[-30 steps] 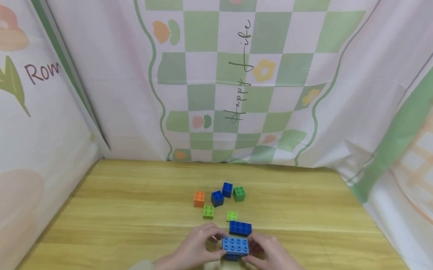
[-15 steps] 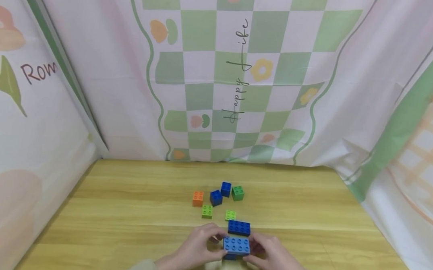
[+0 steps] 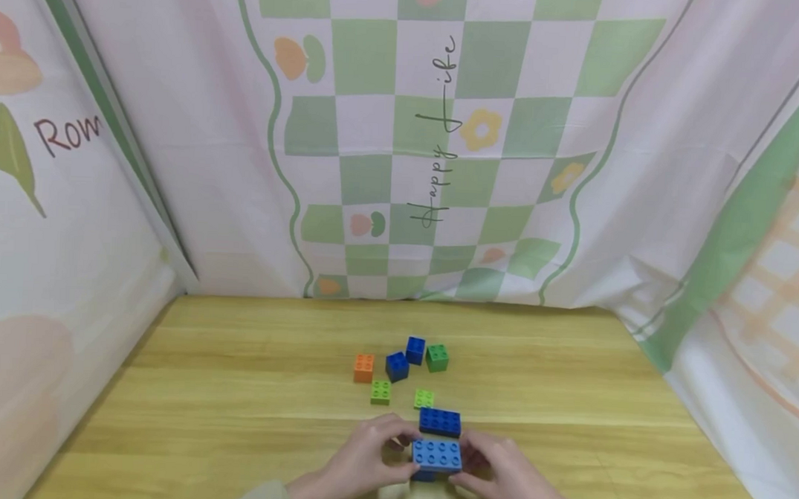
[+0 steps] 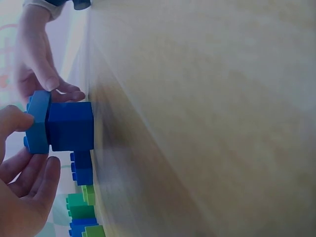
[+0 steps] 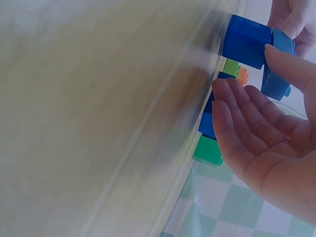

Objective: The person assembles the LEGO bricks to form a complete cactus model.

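A light blue 2x4 toy brick (image 3: 437, 455) lies over a dark blue brick (image 4: 71, 126) that stands on the table. In the left wrist view the lighter brick sits a little tilted, with a thin wedge of gap along the joint. My left hand (image 3: 371, 449) pinches its left end between thumb and fingers. At the opposite end my right hand (image 3: 500, 470) grips it, the thumb on its side in the right wrist view. Just behind lies another dark blue 2x4 brick (image 3: 440, 422).
Farther back on the wooden table (image 3: 246, 392) are two lime green bricks (image 3: 380, 392), an orange brick (image 3: 364, 368), two small dark blue bricks (image 3: 397, 366) and a green brick (image 3: 437, 357). A patterned curtain (image 3: 423, 169) hangs behind the table's back edge.
Over the last second the light blue brick has shifted slightly to the right over the dark blue one, with both hands still holding it. The head view has drifted a little.
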A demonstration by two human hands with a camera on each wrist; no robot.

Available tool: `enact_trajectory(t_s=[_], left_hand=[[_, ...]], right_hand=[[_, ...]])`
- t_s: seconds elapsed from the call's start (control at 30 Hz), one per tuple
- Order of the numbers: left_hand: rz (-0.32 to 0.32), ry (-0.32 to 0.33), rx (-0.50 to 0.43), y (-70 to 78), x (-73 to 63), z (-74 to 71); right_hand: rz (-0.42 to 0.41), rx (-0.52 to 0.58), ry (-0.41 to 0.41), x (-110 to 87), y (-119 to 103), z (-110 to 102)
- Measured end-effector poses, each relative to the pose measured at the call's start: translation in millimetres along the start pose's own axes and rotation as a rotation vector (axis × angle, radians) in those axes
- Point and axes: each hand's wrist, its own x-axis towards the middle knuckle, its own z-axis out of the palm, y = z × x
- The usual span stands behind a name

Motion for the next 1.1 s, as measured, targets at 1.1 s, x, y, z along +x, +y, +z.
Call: enact_trajectory(t_s=[1.1], left_hand=[[-0.028,-0.010,0.023,4.4,3.9,-0.8]], right_hand=[[-0.063,-0.048,0.095,-8.3,-6.6,-0.2]])
